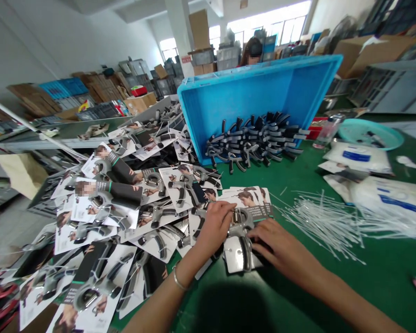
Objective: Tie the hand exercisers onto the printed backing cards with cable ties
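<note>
A grey hand grip strengthener [243, 247] with a coil spring lies on a printed backing card [231, 262] at the table's front middle. My left hand [215, 224] holds its left side, the fingers bent over the top near the spring. On the right side my right hand [279, 243] has curled fingers closed at the grip's handle; its fingertips are partly hidden. More printed cards [247, 198] lie just behind, beneath the grip's top end. Right of my right hand is a loose pile of white zip ties [324, 222].
Many carded hand grips [93, 286] are heaped on the left. A tilted blue crate [242, 99] behind holds loose grips [256, 138]. White plastic bags [395, 196], a turquoise tray [370, 132] and a clear jar [327, 132] stand right. A person [252, 52] is behind the crate.
</note>
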A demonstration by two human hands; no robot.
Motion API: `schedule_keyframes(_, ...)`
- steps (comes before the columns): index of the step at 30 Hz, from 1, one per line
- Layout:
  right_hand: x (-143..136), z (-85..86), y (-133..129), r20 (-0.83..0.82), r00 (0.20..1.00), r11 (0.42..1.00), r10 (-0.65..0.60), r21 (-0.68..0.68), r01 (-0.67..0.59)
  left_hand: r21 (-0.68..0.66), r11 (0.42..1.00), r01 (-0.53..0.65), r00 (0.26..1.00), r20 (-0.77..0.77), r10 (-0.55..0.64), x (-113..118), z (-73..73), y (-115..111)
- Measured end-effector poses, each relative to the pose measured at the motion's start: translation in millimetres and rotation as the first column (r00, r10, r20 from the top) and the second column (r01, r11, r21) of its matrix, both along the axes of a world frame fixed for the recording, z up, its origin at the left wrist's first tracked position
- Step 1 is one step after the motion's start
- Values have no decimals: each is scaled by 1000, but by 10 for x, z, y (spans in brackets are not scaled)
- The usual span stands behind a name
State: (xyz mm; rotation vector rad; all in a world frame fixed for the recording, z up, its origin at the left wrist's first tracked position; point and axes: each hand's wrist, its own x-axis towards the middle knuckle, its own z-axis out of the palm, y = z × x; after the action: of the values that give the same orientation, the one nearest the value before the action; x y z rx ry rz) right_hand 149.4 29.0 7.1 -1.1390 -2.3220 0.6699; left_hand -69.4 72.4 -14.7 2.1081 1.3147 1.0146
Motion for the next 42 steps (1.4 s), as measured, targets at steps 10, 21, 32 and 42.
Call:
schedule_keyframes(10, -186, -224, 344, -322, 916, 970, -239, -124, 209, -55, 998, 30, 975, 220, -17, 156, -126, -169)
schedule_keyframes(21, -97, -267, 226, -293, 952, 994, -88, -91, 63, -41, 998, 44, 950, 311, -29, 171, -127, -193)
schedule_keyframes(32, -97, -295, 243, -190, 981, 999, -30, -42, 23, -26, 999, 38, 942, 333, -27, 173, -162, -196)
schedule_keyframes(42, -115, -278, 232, -219, 974, 997, -50, -67, 36, -11, 999, 44, 946, 323, -38, 164, -197, -200)
